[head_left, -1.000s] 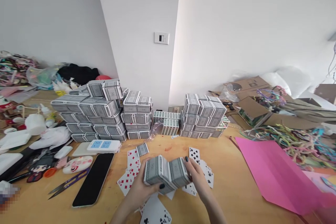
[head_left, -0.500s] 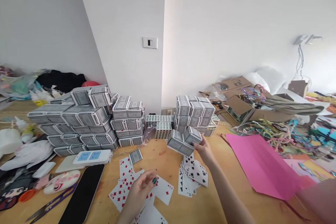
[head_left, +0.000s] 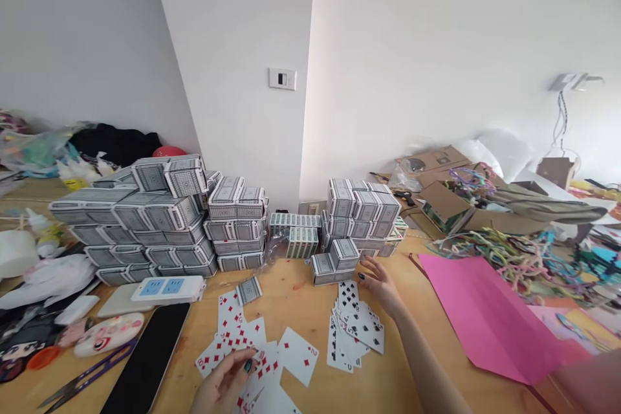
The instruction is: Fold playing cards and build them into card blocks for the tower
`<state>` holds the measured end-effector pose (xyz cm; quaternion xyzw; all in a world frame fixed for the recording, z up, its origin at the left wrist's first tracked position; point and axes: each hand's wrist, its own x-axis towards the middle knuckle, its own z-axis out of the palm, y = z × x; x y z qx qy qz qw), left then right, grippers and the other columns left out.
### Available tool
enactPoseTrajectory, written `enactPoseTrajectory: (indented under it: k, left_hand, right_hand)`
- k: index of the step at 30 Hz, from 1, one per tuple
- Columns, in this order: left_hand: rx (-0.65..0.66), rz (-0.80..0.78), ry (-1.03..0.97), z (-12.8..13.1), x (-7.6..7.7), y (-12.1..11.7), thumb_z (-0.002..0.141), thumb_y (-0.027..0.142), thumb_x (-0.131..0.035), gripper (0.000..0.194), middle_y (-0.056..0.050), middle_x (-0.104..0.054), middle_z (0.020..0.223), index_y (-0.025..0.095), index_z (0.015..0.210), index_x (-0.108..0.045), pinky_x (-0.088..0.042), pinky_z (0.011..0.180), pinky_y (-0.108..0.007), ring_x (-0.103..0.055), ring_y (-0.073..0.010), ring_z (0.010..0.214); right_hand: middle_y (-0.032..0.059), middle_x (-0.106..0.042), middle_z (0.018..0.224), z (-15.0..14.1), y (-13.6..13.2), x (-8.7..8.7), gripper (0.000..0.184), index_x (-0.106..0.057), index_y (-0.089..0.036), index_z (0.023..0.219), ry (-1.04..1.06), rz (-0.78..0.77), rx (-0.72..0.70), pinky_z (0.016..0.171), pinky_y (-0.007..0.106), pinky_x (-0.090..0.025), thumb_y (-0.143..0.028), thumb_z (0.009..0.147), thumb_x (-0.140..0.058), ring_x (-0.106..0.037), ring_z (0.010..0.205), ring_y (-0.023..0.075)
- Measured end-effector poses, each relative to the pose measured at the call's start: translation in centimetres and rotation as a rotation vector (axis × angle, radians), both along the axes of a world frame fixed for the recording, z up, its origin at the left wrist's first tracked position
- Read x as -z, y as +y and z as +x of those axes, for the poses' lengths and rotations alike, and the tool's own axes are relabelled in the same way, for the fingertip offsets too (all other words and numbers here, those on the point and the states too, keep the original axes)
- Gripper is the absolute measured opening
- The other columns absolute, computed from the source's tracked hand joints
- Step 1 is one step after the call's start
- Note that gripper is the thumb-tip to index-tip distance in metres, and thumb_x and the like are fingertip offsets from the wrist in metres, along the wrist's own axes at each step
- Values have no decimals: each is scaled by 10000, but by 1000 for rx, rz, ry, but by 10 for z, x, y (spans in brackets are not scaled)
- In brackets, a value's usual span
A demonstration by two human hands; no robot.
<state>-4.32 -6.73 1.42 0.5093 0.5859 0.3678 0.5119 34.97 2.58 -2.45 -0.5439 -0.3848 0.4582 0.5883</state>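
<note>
My right hand point(head_left: 381, 284) is open, its fingers apart just beside a small stepped stack of grey-patterned playing card packs point(head_left: 334, 261) on the wooden table. Near its wrist lies a loose pile of spade cards point(head_left: 358, 326), face up. At the lower middle, my left hand point(head_left: 224, 380) is over spread diamond cards point(head_left: 264, 369), its fingers curled and the thumb pressed to the index finger. Whatever may be between those fingertips is hidden. A two of diamonds point(head_left: 299, 356) lies to the right of it. One face-down card stack point(head_left: 249, 290) rests above the diamonds.
Tall stacks of card packs point(head_left: 160, 226) stand at the left, with another block point(head_left: 366, 207) back right. A power strip point(head_left: 167, 289), black phone point(head_left: 145, 362) and scissors point(head_left: 87, 378) lie left. On the right are pink paper point(head_left: 485, 310), tangled cords point(head_left: 509, 252) and cardboard boxes point(head_left: 446, 207).
The card packs my right hand held tilted now rest flat on the table, and that hand has let go. My left hand has moved down and left over the diamond cards.
</note>
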Motion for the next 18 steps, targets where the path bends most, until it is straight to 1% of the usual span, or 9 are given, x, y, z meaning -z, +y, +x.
enactPoseTrajectory:
  k: [3, 6, 8, 9, 11, 12, 14, 16, 18]
  left_hand:
    - [94, 193, 294, -10, 5, -4, 708, 500, -553, 372, -71, -681, 1030, 242, 937, -695, -515, 840, -350, -620, -259, 972]
    - [175, 436, 628, -27, 14, -7, 744, 477, -525, 401, -33, -588, 1215, 297, 1085, -634, -410, 975, -427, -484, -279, 1174]
    - [202, 515, 818, -39, 21, -7, 768, 482, -497, 508, -25, -472, 1340, 314, 1247, -497, -325, 1021, -498, -370, -294, 1266]
    - [214, 535, 893, -44, 25, -8, 774, 496, -486, 574, -36, -402, 1392, 309, 1312, -408, -299, 1026, -524, -330, -302, 1288]
    - [251, 566, 1000, -49, 31, -10, 742, 576, -492, 724, -73, -304, 1441, 288, 1372, -281, -247, 1025, -568, -272, -334, 1309]
    - [284, 581, 1037, -49, 34, -11, 703, 629, -505, 792, -85, -290, 1446, 290, 1376, -262, -212, 1021, -596, -254, -359, 1310]
    - [345, 610, 1090, -44, 38, -12, 636, 703, -513, 844, -77, -304, 1441, 335, 1359, -282, -131, 1008, -640, -234, -401, 1305]
    - [377, 643, 1119, -36, 39, -12, 623, 723, -505, 825, -59, -315, 1439, 371, 1342, -305, -88, 1008, -639, -228, -412, 1301]
    - [389, 682, 1132, -28, 38, -10, 644, 715, -492, 806, -58, -304, 1445, 370, 1346, -298, -89, 1015, -616, -229, -407, 1300]
  right_hand:
    - [94, -571, 1173, -1, -8, -8, 580, -544, -253, 1138, -146, -5, 44, 747, 397, -517, -457, 619, -702, -628, 860, 232]
    - [99, -623, 1099, -5, -21, -13, 493, -611, -207, 1045, -233, -9, 69, 862, 431, -465, -489, 645, -672, -586, 1004, 275]
    - [96, -602, 1164, -12, -35, -10, 469, -621, -212, 1055, -289, -12, 48, 936, 451, -413, -489, 678, -641, -537, 1097, 287]
    - [82, -560, 1236, -17, -43, -8, 492, -583, -237, 1134, -380, -4, 18, 961, 461, -392, -490, 713, -604, -500, 1150, 284]
    - [66, -509, 1302, -29, -58, -1, 521, -495, -263, 1249, -611, 13, -47, 1013, 489, -329, -468, 772, -539, -429, 1223, 276]
    - [60, -492, 1320, -36, -65, 3, 524, -479, -268, 1267, -738, 21, -82, 1036, 502, -292, -457, 781, -529, -395, 1249, 278]
    - [42, -421, 1379, -52, -76, 8, 548, -462, -285, 1285, -964, 36, -169, 1071, 519, -211, -458, 771, -545, -304, 1303, 294]
    - [27, -370, 1411, -71, -84, 11, 532, -431, -295, 1307, -1084, 35, -194, 1073, 518, -210, -452, 804, -506, -272, 1317, 296]
    - [22, -344, 1425, -90, -89, 12, 509, -421, -294, 1316, -1137, 36, -192, 1065, 519, -229, -440, 830, -470, -253, 1324, 302]
